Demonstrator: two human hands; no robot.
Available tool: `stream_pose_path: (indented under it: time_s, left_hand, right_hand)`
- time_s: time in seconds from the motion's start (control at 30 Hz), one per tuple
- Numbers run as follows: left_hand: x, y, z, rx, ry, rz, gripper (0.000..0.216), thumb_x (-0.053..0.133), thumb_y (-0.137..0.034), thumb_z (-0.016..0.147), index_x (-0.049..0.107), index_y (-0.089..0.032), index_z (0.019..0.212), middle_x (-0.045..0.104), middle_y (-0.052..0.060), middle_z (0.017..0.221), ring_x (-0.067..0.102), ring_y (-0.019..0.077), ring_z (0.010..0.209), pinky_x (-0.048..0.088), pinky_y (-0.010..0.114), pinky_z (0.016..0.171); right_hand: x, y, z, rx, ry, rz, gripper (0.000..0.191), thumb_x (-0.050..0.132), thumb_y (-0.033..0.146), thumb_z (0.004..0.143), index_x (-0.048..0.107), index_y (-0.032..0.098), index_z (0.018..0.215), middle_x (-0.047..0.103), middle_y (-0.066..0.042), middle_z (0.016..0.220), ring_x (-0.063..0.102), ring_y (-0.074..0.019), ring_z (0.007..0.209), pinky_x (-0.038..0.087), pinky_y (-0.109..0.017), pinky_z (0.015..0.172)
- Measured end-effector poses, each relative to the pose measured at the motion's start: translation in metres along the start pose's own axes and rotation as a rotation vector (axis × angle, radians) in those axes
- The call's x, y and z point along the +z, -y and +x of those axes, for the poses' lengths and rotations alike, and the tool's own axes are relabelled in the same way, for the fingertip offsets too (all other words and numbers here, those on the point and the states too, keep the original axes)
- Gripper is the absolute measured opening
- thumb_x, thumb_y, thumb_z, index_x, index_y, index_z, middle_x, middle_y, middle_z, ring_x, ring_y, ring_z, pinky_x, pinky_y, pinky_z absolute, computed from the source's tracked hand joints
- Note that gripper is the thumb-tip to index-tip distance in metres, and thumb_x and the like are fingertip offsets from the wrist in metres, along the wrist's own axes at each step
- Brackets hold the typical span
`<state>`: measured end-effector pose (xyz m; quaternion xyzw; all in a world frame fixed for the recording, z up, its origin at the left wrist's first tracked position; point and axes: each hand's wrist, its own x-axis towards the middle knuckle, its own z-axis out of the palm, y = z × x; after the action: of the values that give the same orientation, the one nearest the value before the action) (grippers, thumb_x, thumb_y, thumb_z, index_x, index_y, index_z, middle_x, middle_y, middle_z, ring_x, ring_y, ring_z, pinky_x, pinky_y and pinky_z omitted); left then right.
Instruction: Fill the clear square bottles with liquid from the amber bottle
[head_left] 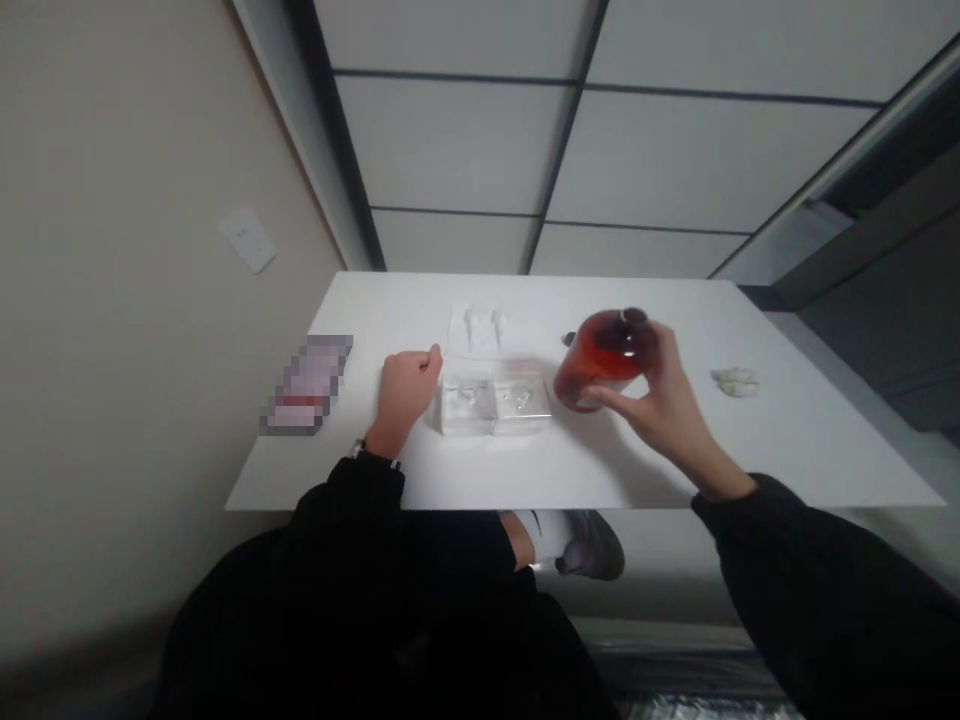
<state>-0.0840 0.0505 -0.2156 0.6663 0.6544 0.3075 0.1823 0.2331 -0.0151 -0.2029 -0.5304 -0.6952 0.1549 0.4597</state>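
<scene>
My right fingers (pixel 624 402) are wrapped around a rounded, see-through amber-red bottle (pixel 606 352), tilted with its neck up toward the right; can't tell if its base touches the white rectangular surface (pixel 480 480). Bottle sits just right of two clear square plastic containers (pixel 493 424), side by side. My left fingers (pixel 412 362) are curled into a loose fist just left of those. Small dark object (pixel 569 338) behind the bottle, partly hidden. Crumpled pale bundle (pixel 736 382) farther right, pixelated flat rectangular item (pixel 307 385) far left.
</scene>
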Motion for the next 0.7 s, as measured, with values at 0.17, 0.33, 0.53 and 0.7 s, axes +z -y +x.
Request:
stream_pose_path:
  time_s: [0.17, 0.33, 0.53, 0.7]
  left_hand:
    - [0.000, 0.003, 0.001, 0.008, -0.017, 0.034, 0.055, 0.047, -0.035, 0.098, 0.017, -0.025, 0.052, 0.018, -0.003, 0.055, 0.025, 0.0133, 0.055, 0.016, 0.035, 0.063]
    - [0.000, 0.008, 0.003, -0.002, -0.024, 0.058, 0.052, 0.045, -0.038, 0.096, 0.016, -0.025, 0.055, 0.017, -0.002, 0.058, 0.025, 0.0134, 0.056, 0.018, 0.035, 0.063]
    - [0.000, 0.011, 0.004, -0.013, -0.038, 0.060, 0.050, 0.044, -0.042, 0.095, 0.017, -0.025, 0.057, 0.018, -0.002, 0.058, 0.026, 0.0137, 0.057, 0.018, 0.036, 0.063]
    - [-0.001, 0.011, 0.004, 0.001, -0.052, 0.059, 0.049, 0.043, -0.042, 0.093, 0.017, -0.024, 0.056, 0.019, -0.001, 0.057, 0.025, 0.0137, 0.055, 0.018, 0.037, 0.062]
  right_hand:
    - [0.033, -0.018, -0.028, 0.121, -0.013, 0.151, 0.094, 0.094, 0.056, 0.070, 0.048, 0.026, 0.146, 0.062, -0.017, 0.146, 0.062, -0.0406, 0.136, 0.043, -0.066, 0.121]
    - [0.036, -0.026, -0.039, 0.044, -0.011, 0.326, 0.094, 0.079, 0.075, 0.081, 0.041, 0.030, 0.155, 0.058, -0.019, 0.156, 0.058, -0.0382, 0.144, 0.044, -0.065, 0.121]
    - [0.014, -0.068, 0.004, 0.106, -0.187, 0.159, 0.048, 0.066, 0.062, 0.097, 0.065, 0.027, 0.129, 0.072, -0.012, 0.134, 0.069, -0.0308, 0.125, 0.049, -0.062, 0.115]
    - [0.040, -0.101, 0.059, 0.030, -0.005, 0.001, 0.063, 0.082, 0.057, 0.081, 0.070, 0.021, 0.131, 0.071, -0.018, 0.134, 0.071, -0.0318, 0.105, 0.055, -0.061, 0.102]
